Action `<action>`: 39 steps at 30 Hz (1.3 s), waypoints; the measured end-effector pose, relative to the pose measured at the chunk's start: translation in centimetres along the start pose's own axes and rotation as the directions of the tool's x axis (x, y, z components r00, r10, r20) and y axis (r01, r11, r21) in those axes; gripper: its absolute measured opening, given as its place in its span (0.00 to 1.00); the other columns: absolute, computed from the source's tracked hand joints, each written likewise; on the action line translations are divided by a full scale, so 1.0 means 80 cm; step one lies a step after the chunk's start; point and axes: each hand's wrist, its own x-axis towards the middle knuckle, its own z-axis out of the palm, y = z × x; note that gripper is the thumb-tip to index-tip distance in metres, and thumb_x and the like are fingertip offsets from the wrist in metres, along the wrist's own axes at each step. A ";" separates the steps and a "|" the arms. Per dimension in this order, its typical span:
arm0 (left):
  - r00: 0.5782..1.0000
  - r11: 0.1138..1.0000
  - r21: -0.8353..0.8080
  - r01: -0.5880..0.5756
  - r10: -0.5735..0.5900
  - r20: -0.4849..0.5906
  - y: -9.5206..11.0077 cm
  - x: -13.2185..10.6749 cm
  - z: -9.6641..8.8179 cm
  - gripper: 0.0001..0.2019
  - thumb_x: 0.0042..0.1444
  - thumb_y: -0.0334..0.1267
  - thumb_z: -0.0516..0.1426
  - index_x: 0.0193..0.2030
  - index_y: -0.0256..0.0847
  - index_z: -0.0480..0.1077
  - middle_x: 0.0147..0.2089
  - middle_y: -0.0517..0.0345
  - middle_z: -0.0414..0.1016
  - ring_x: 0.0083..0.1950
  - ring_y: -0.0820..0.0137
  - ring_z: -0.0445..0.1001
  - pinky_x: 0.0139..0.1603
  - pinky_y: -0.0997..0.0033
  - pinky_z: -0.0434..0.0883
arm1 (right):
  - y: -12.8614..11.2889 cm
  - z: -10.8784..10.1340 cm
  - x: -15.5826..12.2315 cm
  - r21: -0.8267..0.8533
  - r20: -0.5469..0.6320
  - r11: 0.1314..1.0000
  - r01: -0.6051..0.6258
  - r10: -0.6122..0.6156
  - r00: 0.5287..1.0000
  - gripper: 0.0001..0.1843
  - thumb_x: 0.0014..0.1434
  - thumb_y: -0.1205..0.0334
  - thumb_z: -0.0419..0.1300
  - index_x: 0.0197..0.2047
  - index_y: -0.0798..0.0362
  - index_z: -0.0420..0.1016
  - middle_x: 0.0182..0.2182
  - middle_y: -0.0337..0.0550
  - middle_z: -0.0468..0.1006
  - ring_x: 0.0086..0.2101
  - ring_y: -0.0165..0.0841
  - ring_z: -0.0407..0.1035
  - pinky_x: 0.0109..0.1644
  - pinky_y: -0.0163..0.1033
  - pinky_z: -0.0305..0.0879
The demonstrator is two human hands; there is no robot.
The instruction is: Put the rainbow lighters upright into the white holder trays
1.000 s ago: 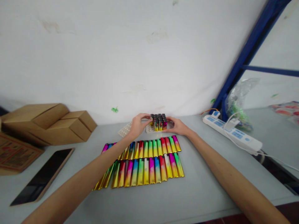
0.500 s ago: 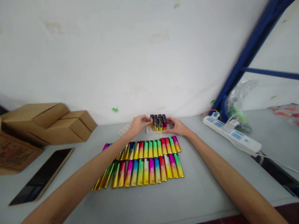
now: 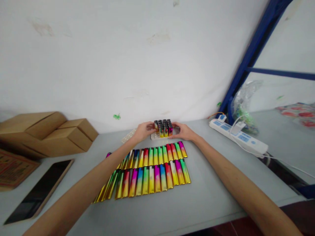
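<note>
Hardly shifted, left hand (image 3: 143, 130) and right hand (image 3: 183, 131) clasp one lighter cluster (image 3: 163, 127) behind two lighter rows (image 3: 157, 156).

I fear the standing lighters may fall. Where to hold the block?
By its left and right faces, pressing inward, a hand from each side: the block of lighters stands upright, packed on the white tray, so squeezing should keep it together.
</note>
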 end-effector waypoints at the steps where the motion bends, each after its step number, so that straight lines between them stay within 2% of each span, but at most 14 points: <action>1: 1.000 1.000 0.019 0.003 -0.003 -0.025 0.004 -0.002 -0.002 0.25 0.43 0.46 0.70 0.47 0.38 0.75 0.42 0.48 0.82 0.45 0.59 0.81 0.56 0.49 0.75 | 0.000 0.000 0.000 0.008 0.001 1.000 -0.001 0.001 1.000 0.39 0.46 0.51 0.77 0.59 0.53 0.73 0.54 0.51 0.80 0.52 0.44 0.76 0.61 0.52 0.71; 4: 0.975 0.980 0.196 -0.033 0.075 -0.209 0.031 -0.023 -0.001 0.29 0.48 0.46 0.69 0.56 0.38 0.72 0.51 0.44 0.79 0.52 0.57 0.78 0.59 0.51 0.73 | 0.002 0.001 0.001 0.036 0.005 0.999 0.003 -0.003 1.000 0.39 0.45 0.52 0.77 0.59 0.53 0.73 0.54 0.50 0.80 0.52 0.43 0.75 0.62 0.51 0.70; 6: 0.935 0.930 0.359 -0.084 0.198 -0.294 0.063 -0.053 0.010 0.24 0.57 0.46 0.64 0.58 0.38 0.71 0.55 0.43 0.75 0.55 0.58 0.75 0.58 0.52 0.73 | 0.003 0.001 0.001 0.041 0.002 0.999 0.009 -0.009 1.000 0.39 0.45 0.52 0.77 0.59 0.53 0.73 0.54 0.50 0.80 0.52 0.43 0.75 0.62 0.51 0.70; 7: 0.923 0.904 0.410 -0.119 0.253 -0.290 0.082 -0.071 0.019 0.20 0.60 0.44 0.61 0.57 0.39 0.71 0.54 0.44 0.75 0.54 0.59 0.75 0.58 0.52 0.73 | 0.003 0.001 0.001 0.029 -0.002 1.000 0.008 -0.008 1.000 0.39 0.45 0.52 0.77 0.58 0.53 0.73 0.54 0.50 0.80 0.52 0.43 0.75 0.61 0.50 0.71; 8: 0.927 0.874 0.455 -0.168 0.298 -0.229 0.101 -0.091 0.031 0.17 0.63 0.42 0.59 0.56 0.40 0.71 0.52 0.46 0.76 0.54 0.59 0.75 0.58 0.52 0.73 | 0.003 0.001 0.001 0.011 -0.008 1.000 0.006 -0.006 1.000 0.39 0.45 0.52 0.78 0.58 0.54 0.74 0.54 0.51 0.80 0.51 0.43 0.76 0.61 0.50 0.71; 10: 0.931 0.802 0.509 -0.313 0.366 -0.003 0.135 -0.127 0.059 0.10 0.65 0.40 0.57 0.50 0.42 0.74 0.50 0.49 0.76 0.56 0.58 0.73 0.61 0.50 0.71 | 0.004 0.000 0.001 -0.025 -0.019 1.000 0.006 -0.007 1.000 0.39 0.44 0.52 0.78 0.57 0.54 0.74 0.53 0.51 0.80 0.50 0.43 0.76 0.60 0.50 0.71; 12: 0.906 0.733 0.536 -0.418 0.382 0.183 0.156 -0.151 0.091 0.10 0.65 0.38 0.57 0.51 0.43 0.75 0.52 0.48 0.75 0.59 0.56 0.71 0.63 0.48 0.69 | 0.005 0.000 0.002 -0.039 -0.025 0.999 0.016 -0.017 1.000 0.39 0.44 0.51 0.78 0.57 0.54 0.74 0.52 0.51 0.81 0.50 0.43 0.76 0.59 0.49 0.72; 13: 0.902 0.699 0.571 -0.430 0.366 0.229 0.161 -0.157 0.105 0.13 0.65 0.38 0.56 0.54 0.42 0.75 0.54 0.47 0.75 0.61 0.55 0.69 0.65 0.46 0.67 | 0.005 0.000 0.002 -0.035 -0.025 0.999 0.023 -0.023 0.999 0.39 0.44 0.51 0.78 0.57 0.54 0.74 0.53 0.50 0.81 0.50 0.42 0.76 0.60 0.49 0.71; 17: 0.894 0.550 0.708 -0.443 0.328 0.304 0.158 -0.155 0.152 0.18 0.66 0.43 0.54 0.57 0.35 0.74 0.61 0.38 0.72 0.67 0.47 0.65 0.71 0.36 0.56 | 0.006 0.000 0.003 -0.008 -0.017 1.000 0.024 -0.024 1.000 0.39 0.45 0.51 0.77 0.58 0.54 0.74 0.53 0.52 0.80 0.51 0.43 0.76 0.61 0.51 0.71; 20: 0.897 0.490 0.758 -0.432 0.319 0.305 0.156 -0.156 0.173 0.22 0.68 0.48 0.52 0.55 0.32 0.75 0.60 0.34 0.73 0.68 0.44 0.65 0.72 0.35 0.53 | 0.005 0.000 0.003 0.009 -0.011 1.000 0.025 -0.025 1.000 0.39 0.45 0.50 0.77 0.58 0.55 0.74 0.53 0.51 0.80 0.51 0.43 0.76 0.61 0.50 0.71; 23: 0.886 0.492 0.739 -0.461 0.309 0.346 0.168 -0.170 0.186 0.22 0.68 0.48 0.50 0.54 0.33 0.75 0.52 0.36 0.77 0.63 0.46 0.69 0.72 0.36 0.52 | 0.003 0.000 0.002 0.011 -0.005 1.000 0.017 -0.017 1.000 0.40 0.45 0.50 0.77 0.58 0.55 0.73 0.53 0.51 0.80 0.51 0.42 0.75 0.61 0.49 0.71; 28: 0.851 0.516 0.677 -0.524 0.327 0.410 0.193 -0.180 0.189 0.15 0.70 0.42 0.48 0.44 0.40 0.75 0.41 0.46 0.77 0.50 0.55 0.75 0.69 0.39 0.57 | 0.002 -0.001 0.002 0.014 -0.003 1.000 0.013 -0.013 1.000 0.40 0.45 0.51 0.77 0.59 0.56 0.73 0.53 0.51 0.80 0.51 0.42 0.75 0.61 0.49 0.70; 34: 0.920 0.487 0.781 -0.390 0.249 0.304 0.186 -0.147 0.203 0.13 0.66 0.46 0.53 0.47 0.37 0.70 0.37 0.40 0.78 0.43 0.48 0.75 0.51 0.39 0.66 | -0.002 -0.002 0.002 -0.012 -0.012 1.000 0.021 -0.021 1.000 0.39 0.45 0.51 0.77 0.58 0.56 0.73 0.53 0.52 0.80 0.50 0.43 0.75 0.59 0.48 0.71; 39: 0.916 0.518 0.761 -0.390 0.136 0.377 0.184 -0.131 0.223 0.14 0.60 0.36 0.56 0.52 0.35 0.67 0.37 0.39 0.79 0.42 0.46 0.77 0.51 0.38 0.65 | -0.002 -0.002 0.003 0.001 -0.016 1.000 0.029 -0.029 0.999 0.39 0.45 0.52 0.77 0.58 0.56 0.74 0.53 0.53 0.80 0.51 0.43 0.75 0.60 0.49 0.70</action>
